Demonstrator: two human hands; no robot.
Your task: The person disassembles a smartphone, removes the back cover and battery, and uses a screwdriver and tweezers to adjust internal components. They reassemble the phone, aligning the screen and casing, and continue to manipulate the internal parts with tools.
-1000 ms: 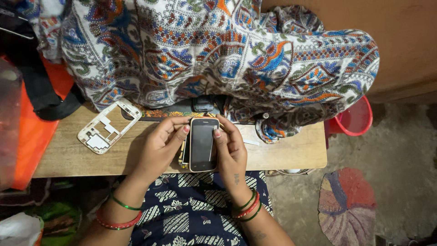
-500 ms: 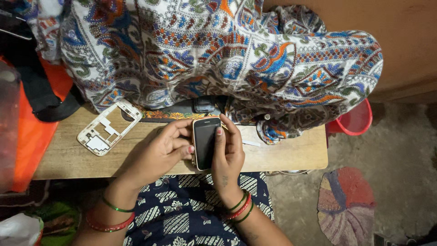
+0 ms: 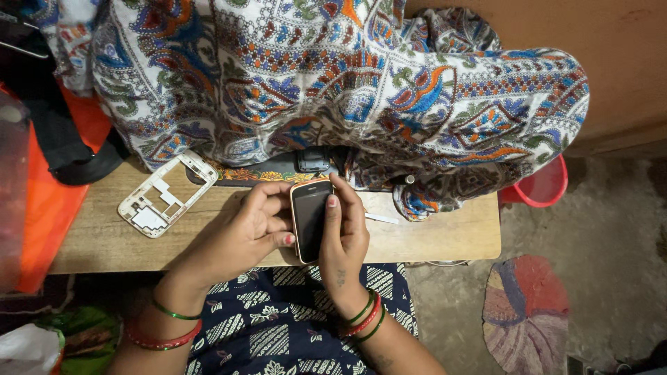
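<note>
- Since a second ago: phone (image 3: 310, 219) tilted up from lying flat across the palms, now standing more on edge, left hand (image 3: 243, 232) shifted in closer.
- Grasping: both hands clasped on the phone, left at 9 o'clock of it with fingertips on the side edge, right hand (image 3: 345, 236) at 3 o'clock with fingers curled over the dark screen side.
- Held just above the worktop (image 3: 445, 239), near its front edge, over the lap.
- At 10 o'clock of the hands: white phone frame (image 3: 165, 196), lying flat, well apart.
- At 12 o'clock: patterned cloth (image 3: 333, 76) draped over the worktop's back.
- Risk, as a judgement: slipping from the fingertip hold at the edges, dropping onto the worktop or lap; pressing on the screen side possibly straining the glass.
</note>
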